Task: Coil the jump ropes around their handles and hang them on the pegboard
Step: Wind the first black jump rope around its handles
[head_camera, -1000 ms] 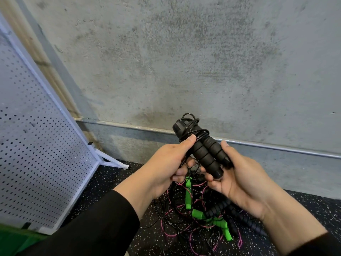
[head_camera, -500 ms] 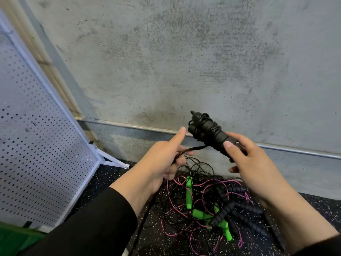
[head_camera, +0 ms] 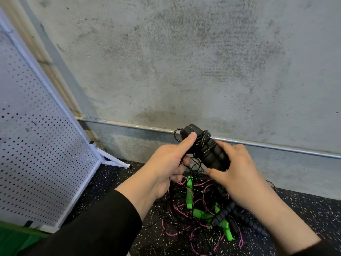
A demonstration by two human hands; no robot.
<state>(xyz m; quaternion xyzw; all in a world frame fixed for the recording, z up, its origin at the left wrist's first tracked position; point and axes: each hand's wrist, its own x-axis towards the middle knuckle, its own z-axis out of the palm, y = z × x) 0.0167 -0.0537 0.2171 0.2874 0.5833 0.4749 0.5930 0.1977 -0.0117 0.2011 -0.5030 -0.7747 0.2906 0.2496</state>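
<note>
Black handles (head_camera: 208,150) in both hands, seemingly tilted up-left.

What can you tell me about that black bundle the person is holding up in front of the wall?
It is a pair of black ribbed foam jump-rope handles held side by side, with thin glossy black cord wound several turns around their upper part. The bundle tilts, top toward the left, in front of the grey concrete wall. The left hand presses its thumb on the top end; the right hand grips the lower end. One small loop of cord sticks out at the top left.
</note>
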